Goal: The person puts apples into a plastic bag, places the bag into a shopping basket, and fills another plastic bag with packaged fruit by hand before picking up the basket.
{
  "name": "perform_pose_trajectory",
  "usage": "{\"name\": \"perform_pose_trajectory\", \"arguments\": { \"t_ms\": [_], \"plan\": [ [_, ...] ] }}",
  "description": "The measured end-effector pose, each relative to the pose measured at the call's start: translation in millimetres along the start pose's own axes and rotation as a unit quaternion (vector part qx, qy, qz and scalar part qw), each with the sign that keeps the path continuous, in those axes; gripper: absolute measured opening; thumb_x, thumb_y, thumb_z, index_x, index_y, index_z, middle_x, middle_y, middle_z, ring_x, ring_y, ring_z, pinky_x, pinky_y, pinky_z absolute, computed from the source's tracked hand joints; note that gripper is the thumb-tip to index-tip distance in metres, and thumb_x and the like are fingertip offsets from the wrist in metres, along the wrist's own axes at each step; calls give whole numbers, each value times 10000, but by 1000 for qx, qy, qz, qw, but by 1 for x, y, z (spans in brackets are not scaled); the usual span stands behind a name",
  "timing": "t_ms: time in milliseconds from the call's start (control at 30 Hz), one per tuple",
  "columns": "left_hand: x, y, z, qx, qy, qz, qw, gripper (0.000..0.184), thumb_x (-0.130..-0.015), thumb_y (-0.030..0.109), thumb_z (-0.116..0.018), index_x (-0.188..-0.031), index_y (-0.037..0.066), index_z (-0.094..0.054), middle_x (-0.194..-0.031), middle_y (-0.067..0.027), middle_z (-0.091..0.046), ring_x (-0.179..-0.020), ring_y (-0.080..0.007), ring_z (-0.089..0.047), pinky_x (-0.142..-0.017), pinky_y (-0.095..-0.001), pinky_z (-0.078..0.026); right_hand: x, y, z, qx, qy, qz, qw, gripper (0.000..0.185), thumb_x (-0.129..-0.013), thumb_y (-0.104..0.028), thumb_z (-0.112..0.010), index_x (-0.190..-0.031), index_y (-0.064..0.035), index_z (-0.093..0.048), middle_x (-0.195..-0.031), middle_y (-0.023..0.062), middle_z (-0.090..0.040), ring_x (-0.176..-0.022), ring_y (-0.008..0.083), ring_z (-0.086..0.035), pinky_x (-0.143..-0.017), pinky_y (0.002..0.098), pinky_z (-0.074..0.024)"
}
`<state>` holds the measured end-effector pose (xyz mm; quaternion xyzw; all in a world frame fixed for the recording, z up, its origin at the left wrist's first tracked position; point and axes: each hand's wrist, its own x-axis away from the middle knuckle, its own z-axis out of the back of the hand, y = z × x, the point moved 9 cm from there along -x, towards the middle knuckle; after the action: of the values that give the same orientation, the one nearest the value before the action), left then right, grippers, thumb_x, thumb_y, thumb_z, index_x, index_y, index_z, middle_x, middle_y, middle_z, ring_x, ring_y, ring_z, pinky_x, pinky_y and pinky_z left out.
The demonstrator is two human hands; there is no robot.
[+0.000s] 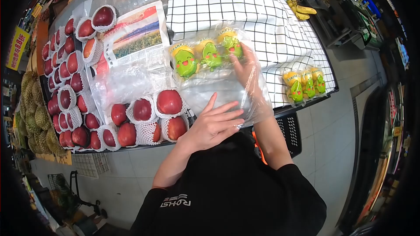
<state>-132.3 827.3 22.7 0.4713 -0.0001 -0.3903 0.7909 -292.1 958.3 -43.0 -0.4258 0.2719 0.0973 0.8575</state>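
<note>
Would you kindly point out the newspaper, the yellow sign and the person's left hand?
Newspaper (138, 40), head view: its printed landscape.
Yellow sign (17, 48), head view: its printed front.
Left hand (211, 125), head view: back of the hand.

A fruit shop is showing here. Red fruit (169, 102) is sitting, mostly in foam nets (144, 132), on the left of the table (326, 95). Durians (33, 118) are lying heaped past its left edge; bananas (302, 9) are resting far right. A yellow sign (17, 48) is hanging left, and tiles (328, 120) are covering the floor.
</note>
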Motion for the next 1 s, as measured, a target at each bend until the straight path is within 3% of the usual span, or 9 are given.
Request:
{"name": "perform_pose_trajectory", "arguments": {
  "t_ms": [100,200,333,533,600,700,800,900,1000],
  "plan": [
    [-1,-3,-4,0,-5,7,1000,227,-878,118,-656,-1096,90,-714,-1247,-47,-649,-1307,-269,-495,-1149,-611,-115,0,31,-16,-223,-61,-174,957,553,-888,-178,-688,-1345,56,-485,-1267,220,-583,-1094,268,-616,-914,342,-493],
    [-3,-8,-13,14,-26,14,999,210,-888,127,-650,-1083,81,-714,-1242,-55,-650,-1300,-271,-501,-1148,-611,-122,0,31,-24,-326,-33,-251,911,523,-889,-112,-668,-1343,67,-480,-1232,197,-602,-1077,235,-613,-912,331,-489],
    [-2,-17,-26,-21,-54,26,998,206,-898,174,-655,-1067,73,-714,-1219,-64,-659,-1286,-258,-512,-1147,-605,-147,3,31,-25,-239,15,-145,960,475,-912,-106,-644,-1328,68,-494,-1235,231,-591,-1103,274,-604,-948,335,-478],
    [6,-17,6,16,-11,52,998,420,-809,272,-751,-1168,66,-678,-1304,-96,-610,-1331,-294,-464,-1156,-584,-137,14,48,-11,-286,-36,-255,923,692,-923,-230,-672,-1449,53,-322,-1348,248,-515,-1233,262,-527,-993,321,-447],
    [14,-35,44,1,120,76,990,511,-812,284,-737,-1249,43,-629,-1398,-163,-524,-1370,-332,-411,-1151,-567,-143,15,43,1,-228,-8,-219,949,742,-930,-288,-655,-1459,71,-279,-1355,284,-503,-1268,309,-511,-1020,351,-434],
    [19,-85,88,-86,317,263,907,619,-822,284,-722,-1341,10,-528,-1422,-233,-466,-1360,-395,-395,-1106,-443,-318,17,39,3,-244,6,-201,949,780,-896,-240,-696,-1457,87,-264,-1352,279,-506,-1259,313,-516,-1019,354,-437],
    [6,-119,99,-100,296,332,890,683,-821,283,-726,-1381,-9,-466,-1387,-297,-460,-1338,-422,-405,-1058,-408,-384,19,40,6,-193,-1,-182,964,806,-869,-178,-725,-1457,98,-248,-1351,269,-508,-1231,289,-532,-1004,345,-452],
    [-3,-145,86,-223,237,302,896,718,-814,292,-733,-1383,-35,-441,-1345,-341,-466,-1311,-432,-427,-1047,-423,-395,23,32,14,-204,19,-179,962,846,-849,-131,-742,-1462,108,-211,-1335,254,-524,-1181,257,-557,-977,335,-474],
    [-9,-151,79,-192,229,276,914,688,-832,294,-713,-1366,-54,-452,-1345,-352,-460,-1300,-455,-425,-1053,-438,-384,25,47,18,-235,29,-197,951,899,-835,-120,-754,-1469,115,-161,-1305,248,-549,-1152,254,-573,-960,335,-484]
  ]
}}
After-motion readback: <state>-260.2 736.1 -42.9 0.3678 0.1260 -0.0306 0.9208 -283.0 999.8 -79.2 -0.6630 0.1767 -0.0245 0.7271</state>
